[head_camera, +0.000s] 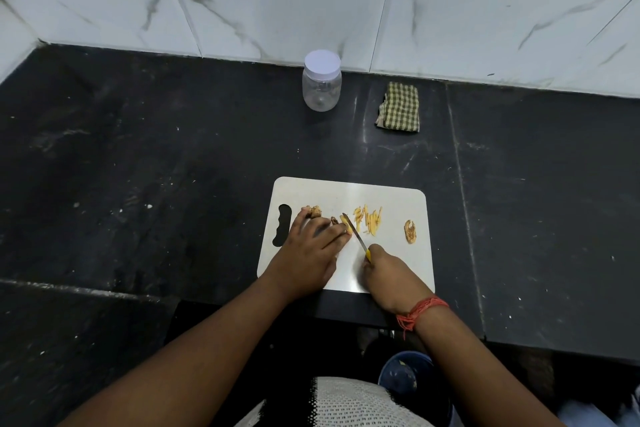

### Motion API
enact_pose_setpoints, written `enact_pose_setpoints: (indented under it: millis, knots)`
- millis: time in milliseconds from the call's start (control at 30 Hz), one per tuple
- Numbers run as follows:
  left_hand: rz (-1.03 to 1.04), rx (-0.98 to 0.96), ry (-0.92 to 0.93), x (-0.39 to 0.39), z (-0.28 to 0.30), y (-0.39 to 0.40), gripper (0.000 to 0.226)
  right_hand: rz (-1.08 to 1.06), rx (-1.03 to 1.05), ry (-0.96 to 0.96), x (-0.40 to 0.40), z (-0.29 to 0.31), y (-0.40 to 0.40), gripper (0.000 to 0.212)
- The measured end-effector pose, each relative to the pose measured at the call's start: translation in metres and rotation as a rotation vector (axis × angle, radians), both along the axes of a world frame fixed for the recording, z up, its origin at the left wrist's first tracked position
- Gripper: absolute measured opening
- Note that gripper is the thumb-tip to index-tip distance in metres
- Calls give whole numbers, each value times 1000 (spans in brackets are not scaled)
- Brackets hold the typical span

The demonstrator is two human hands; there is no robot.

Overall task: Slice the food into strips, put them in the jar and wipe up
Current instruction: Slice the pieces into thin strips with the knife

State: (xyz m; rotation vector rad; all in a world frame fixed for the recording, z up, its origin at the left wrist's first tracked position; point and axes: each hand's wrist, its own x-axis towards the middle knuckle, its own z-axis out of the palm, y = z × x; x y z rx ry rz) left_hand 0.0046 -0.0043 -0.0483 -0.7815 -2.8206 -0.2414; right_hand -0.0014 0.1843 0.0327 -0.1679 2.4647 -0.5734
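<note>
While on the cutting board point(388, 198):
Left hand point(308, 250): fingers straight, fingertips pressing a yellow slice point(344, 220) flat.
Right hand point(388, 279): curled round the knife point(354, 231) handle; blade just beside the left fingertips.
Strips point(369, 220): right of blade.
Jar point(321, 81): lidded, well behind, beside checked cloth point(399, 107).

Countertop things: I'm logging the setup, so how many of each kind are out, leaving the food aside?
Jar: 1
Cloth: 1
Cutting board: 1
Knife: 1
Total: 4
</note>
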Motion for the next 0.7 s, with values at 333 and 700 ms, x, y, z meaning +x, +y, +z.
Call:
enact_pose_setpoints:
  millis: [333, 700]
  knots:
    - [1, -12, -21, -1, -1, -1, 45, 30, 8, 2, -3, -1, 0, 11]
    - [-13, -6, -5, -1, -1, -1, 45, 50, 48, -52, -8, -5, -2, 7]
